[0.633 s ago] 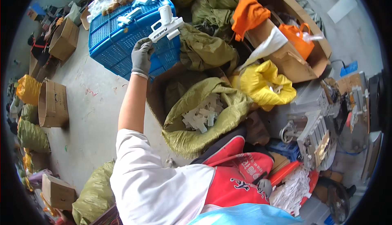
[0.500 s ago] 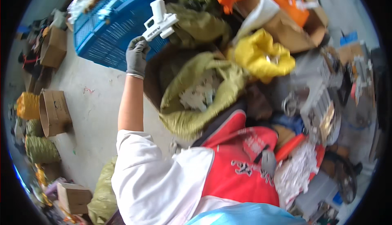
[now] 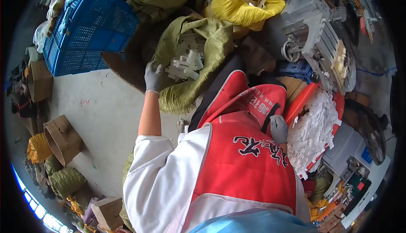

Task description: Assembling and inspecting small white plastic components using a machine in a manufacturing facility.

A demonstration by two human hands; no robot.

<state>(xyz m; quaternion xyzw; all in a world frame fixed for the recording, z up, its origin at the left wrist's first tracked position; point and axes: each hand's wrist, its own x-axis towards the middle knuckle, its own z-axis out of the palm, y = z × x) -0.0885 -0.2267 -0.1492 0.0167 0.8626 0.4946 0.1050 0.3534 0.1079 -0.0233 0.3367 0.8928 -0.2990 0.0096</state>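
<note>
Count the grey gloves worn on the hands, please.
2: one on the left hand, beside the olive sack; one on the right hand, near the red apron.

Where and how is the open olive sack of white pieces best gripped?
Probably by the drooping near lip of the olive sack, coming from the near side: loose, wrinkled cloth hangs outward there and should bunch easily.

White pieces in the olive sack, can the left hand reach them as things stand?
Probably yes: the left hand looks empty beside the olive sack, whose mouth gapes open with the white pieces showing; only the sack's left edge seems to lie between.
</note>
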